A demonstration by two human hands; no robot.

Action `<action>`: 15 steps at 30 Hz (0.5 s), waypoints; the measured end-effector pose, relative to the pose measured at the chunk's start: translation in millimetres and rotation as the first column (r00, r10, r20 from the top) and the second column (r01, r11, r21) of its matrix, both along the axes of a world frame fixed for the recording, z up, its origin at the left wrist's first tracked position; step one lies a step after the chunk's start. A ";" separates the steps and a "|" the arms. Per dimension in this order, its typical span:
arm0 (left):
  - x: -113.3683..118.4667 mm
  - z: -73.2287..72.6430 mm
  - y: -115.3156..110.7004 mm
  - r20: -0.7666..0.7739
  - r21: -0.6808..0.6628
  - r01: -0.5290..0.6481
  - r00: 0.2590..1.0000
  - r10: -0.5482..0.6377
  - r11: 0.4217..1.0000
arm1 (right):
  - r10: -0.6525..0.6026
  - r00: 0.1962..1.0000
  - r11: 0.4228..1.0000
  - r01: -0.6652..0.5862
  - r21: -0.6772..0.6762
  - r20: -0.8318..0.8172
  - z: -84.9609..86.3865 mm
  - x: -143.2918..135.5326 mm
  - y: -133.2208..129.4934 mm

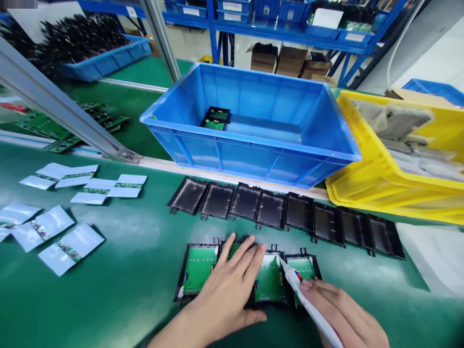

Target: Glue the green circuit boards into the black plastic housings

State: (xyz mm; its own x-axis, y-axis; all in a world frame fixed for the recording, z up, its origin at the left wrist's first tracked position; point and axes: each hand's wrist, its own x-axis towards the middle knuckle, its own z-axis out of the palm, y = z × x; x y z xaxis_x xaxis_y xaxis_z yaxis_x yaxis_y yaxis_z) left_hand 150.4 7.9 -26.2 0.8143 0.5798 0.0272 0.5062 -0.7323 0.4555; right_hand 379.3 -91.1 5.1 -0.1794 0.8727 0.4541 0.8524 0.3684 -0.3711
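Several black cases with green circuit boards stand in a row in front of me. My left hand (232, 285) lies over the second case from the left, its fingers apart and flat. My right hand (340, 309) grips a white tube (308, 307). The tube's nozzle touches or hovers at the upper right corner of the third board (270, 278); I cannot tell which. White paste shows along that board's top edge. Some white paste is also on the leftmost board (199, 266) and the rightmost board (300, 265).
Empty black cases (246, 203) form a row behind the boards. A blue bin (246, 145) holding two boards and a yellow bin (391, 193) with wrapped items stand further back. White-covered pieces (67, 249) lie left. A metal post (68, 101) slants at the left.
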 end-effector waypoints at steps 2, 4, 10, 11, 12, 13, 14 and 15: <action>0.3 0.3 0.1 -0.004 0.001 0.002 1.000 -0.002 1.000 | 0.036 0.999 0.999 -0.036 0.007 0.036 0.0 0.7 4.2; 0.7 0.7 0.0 -0.003 0.008 0.005 1.000 -0.005 1.000 | 0.067 0.997 0.998 -0.068 0.020 0.043 -0.2 1.9 8.6; 0.2 1.5 -0.8 0.001 0.020 0.000 1.000 0.000 1.000 | 0.110 0.990 0.992 -0.115 0.047 0.084 0.4 2.0 15.2; 0.0 1.4 -0.8 0.005 0.023 0.001 1.000 -0.001 1.000 | 0.113 0.989 0.992 -0.118 0.046 0.097 1.0 1.6 15.4; -0.1 1.2 -0.7 0.008 0.024 -0.001 1.000 0.001 1.000 | 0.117 0.987 0.991 -0.123 0.046 0.109 1.5 1.4 15.4; -0.1 1.0 -0.6 0.014 0.024 -0.004 1.000 0.004 1.000 | 0.122 0.985 0.991 -0.128 0.045 0.120 2.1 1.1 15.4; 0.0 0.8 -0.5 0.020 0.023 -0.007 1.000 0.007 1.000 | 0.128 0.984 0.990 -0.134 0.040 0.127 2.5 1.0 15.5; 0.2 0.5 -0.3 0.025 0.019 -0.008 1.000 0.007 1.000 | 0.133 0.983 0.990 -0.139 0.036 0.129 2.7 0.9 15.6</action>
